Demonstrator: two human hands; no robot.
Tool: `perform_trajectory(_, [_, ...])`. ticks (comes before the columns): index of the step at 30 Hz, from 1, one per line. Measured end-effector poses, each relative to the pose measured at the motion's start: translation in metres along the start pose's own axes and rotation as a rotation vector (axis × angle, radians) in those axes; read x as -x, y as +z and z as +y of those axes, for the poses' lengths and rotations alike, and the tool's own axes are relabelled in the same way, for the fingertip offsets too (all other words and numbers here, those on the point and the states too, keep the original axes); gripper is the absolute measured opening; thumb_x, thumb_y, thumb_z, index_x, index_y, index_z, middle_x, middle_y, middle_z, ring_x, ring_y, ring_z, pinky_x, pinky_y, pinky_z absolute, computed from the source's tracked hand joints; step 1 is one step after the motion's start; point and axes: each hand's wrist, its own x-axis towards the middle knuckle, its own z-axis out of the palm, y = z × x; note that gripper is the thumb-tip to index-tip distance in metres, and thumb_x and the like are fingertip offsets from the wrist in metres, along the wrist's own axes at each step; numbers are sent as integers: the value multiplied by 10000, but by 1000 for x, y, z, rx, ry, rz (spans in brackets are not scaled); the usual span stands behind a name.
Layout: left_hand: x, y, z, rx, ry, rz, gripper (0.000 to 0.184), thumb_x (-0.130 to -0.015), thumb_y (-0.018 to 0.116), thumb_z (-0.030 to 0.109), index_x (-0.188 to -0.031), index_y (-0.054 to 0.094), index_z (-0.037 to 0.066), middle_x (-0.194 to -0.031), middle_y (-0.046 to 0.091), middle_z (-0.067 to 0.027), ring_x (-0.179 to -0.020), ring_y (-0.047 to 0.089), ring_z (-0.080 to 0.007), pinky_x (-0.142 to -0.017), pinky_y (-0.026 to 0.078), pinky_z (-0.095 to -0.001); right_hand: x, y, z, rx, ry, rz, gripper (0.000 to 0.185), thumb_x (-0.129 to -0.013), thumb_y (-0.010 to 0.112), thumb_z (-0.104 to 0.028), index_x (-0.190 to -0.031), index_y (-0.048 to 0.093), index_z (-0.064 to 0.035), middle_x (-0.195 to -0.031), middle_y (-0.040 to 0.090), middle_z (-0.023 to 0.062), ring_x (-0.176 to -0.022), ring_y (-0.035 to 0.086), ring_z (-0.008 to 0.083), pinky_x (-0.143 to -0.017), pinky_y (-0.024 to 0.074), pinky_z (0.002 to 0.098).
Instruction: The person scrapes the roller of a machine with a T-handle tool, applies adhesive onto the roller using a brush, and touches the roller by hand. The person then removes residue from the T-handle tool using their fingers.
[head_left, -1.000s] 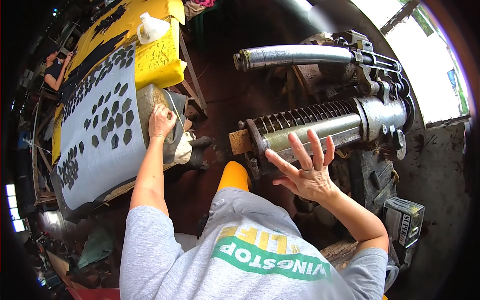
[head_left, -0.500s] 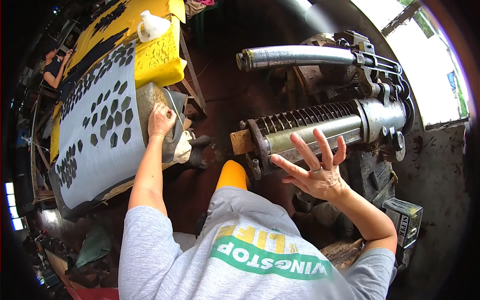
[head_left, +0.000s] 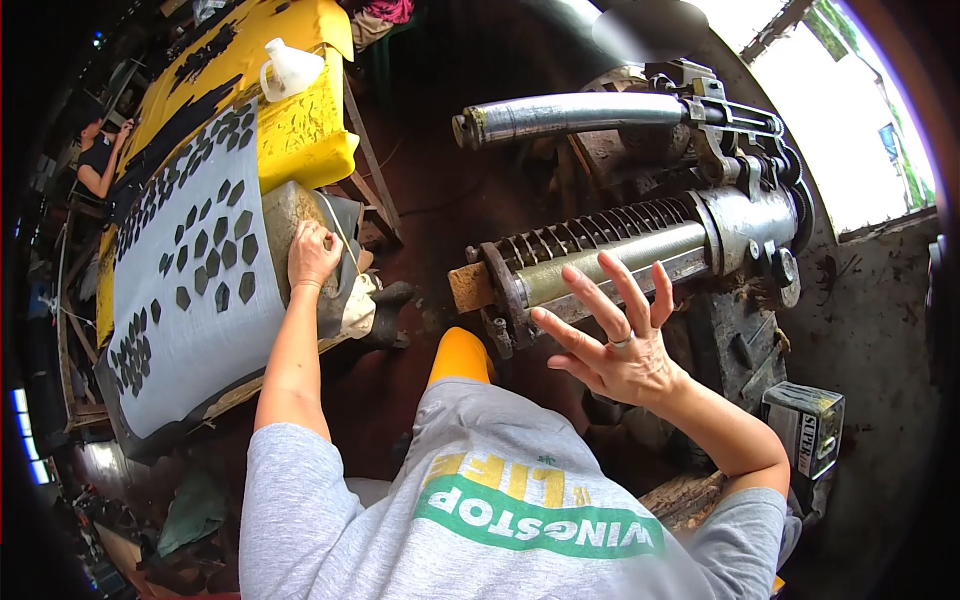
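My left hand (head_left: pixel 315 256) rests at the corner of the worktable, on a worn grey-brown block (head_left: pixel 285 208). Its fingers are curled together, and whatever they may hold is hidden. Beside it a pale grey sheet (head_left: pixel 170 345) carries many small dark five-sided pieces (head_left: pixel 222 240). My right hand (head_left: pixel 625 345) hangs in the air with fingers spread, a ring on one of them and nothing held. Behind it, seemingly apart from it, lies a long metal machine cylinder (head_left: pixel 610 262) with a row of thin curved ribs along its top.
A yellow sheet (head_left: pixel 290 140) with dark smears covers the table's far part, bearing a white plastic jug (head_left: pixel 290 70). Another person (head_left: pixel 97 155) works at the far left. A second metal cylinder (head_left: pixel 570 115) juts out above. A box marked SUPER (head_left: pixel 805 430) stands at right.
The whole view has shifted slightly, moving table and machine a little leftward. My left hand stays on the block with curled fingers; my right hand remains raised and spread.
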Motion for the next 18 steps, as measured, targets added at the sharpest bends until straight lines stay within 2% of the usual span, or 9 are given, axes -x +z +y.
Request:
perform_trajectory(4, [0, 1, 0, 9, 6, 15, 132, -731, 619, 124, -672, 605, 7, -840, 613, -152, -926, 566, -304, -847, 477, -380, 1, 2, -4, -124, 78, 33, 470, -850, 608, -442, -1285, 572, -268, -1470, 354, 73, -1380, 295, 318, -1115, -16, 567])
perform_trajectory(5, [1, 1, 0, 16, 16, 31, 129, -730, 620, 123, -674, 603, 8, -835, 610, -149, -921, 566, -302, -846, 477, -380, 0, 0, -6, -146, 115, 49, 454, -818, 666, -393, -1248, 609, -258, -1435, 378, 84, -1356, 327, 314, -1121, 10, 549])
perform_trajectory(8, [1, 3, -1, -15, 18, 28, 126, -728, 623, 122, -678, 606, 7, -842, 613, -150, -933, 568, -300, -851, 477, -379, 2, 1, -7, -218, 160, 149, 431, -773, 727, -334, -1188, 657, -243, -1365, 428, 77, -1301, 391, 294, -1118, 48, 544])
perform_trajectory(9, [1, 2, -1, -13, 11, 21, 127, -728, 623, 123, -678, 608, 7, -844, 613, -152, -935, 568, -302, -853, 477, -378, 0, 1, -11, -212, 197, 235, 360, -712, 785, -269, -1061, 713, -218, -1268, 484, 60, -1218, 464, 266, -1117, 96, 514])
perform_trajectory(12, [0, 2, 2, -13, 0, 14, 130, -728, 623, 124, -677, 611, 4, -852, 615, -158, -940, 568, -305, -856, 477, -378, 0, 1, -16, -312, 294, 364, 285, -682, 808, -237, -952, 729, -196, -1205, 519, 45, -1149, 511, 251, -1111, 132, 484])
perform_trajectory(13, [1, 2, 1, -19, 4, 18, 131, -728, 623, 124, -678, 611, 4, -855, 615, -159, -942, 567, -305, -856, 477, -378, -4, 1, -20, -373, 333, 454, 238, -651, 827, -190, -867, 727, -181, -1057, 592, 15, -1037, 572, 216, -1101, 168, 456])
perform_trajectory(16, [1, 3, -2, -18, 9, 15, 132, -730, 620, 124, -677, 612, 3, -859, 614, -161, -941, 566, -305, -857, 476, -378, -4, 0, -22, -410, 302, 456, 228, -644, 827, -156, -850, 729, -170, -901, 634, -22, -913, 613, 188, -1094, 188, 445])
perform_trajectory(17, [1, 4, -2, -13, 10, 10, 132, -731, 619, 123, -677, 611, 3, -859, 614, -161, -940, 566, -305, -857, 476, -377, -8, -3, -24, -399, 321, 484, 211, -655, 816, -139, -849, 736, -158, -852, 681, -30, -864, 636, 178, -1078, 227, 432])
perform_trajectory(18, [1, 4, -1, -17, 11, 9, 132, -732, 618, 124, -677, 612, 4, -859, 614, -160, -941, 566, -304, -857, 476, -377, -7, -3, -24, -399, 324, 479, 214, -659, 813, -139, -859, 738, -155, -888, 691, -22, -878, 639, 182, -1073, 239, 432])
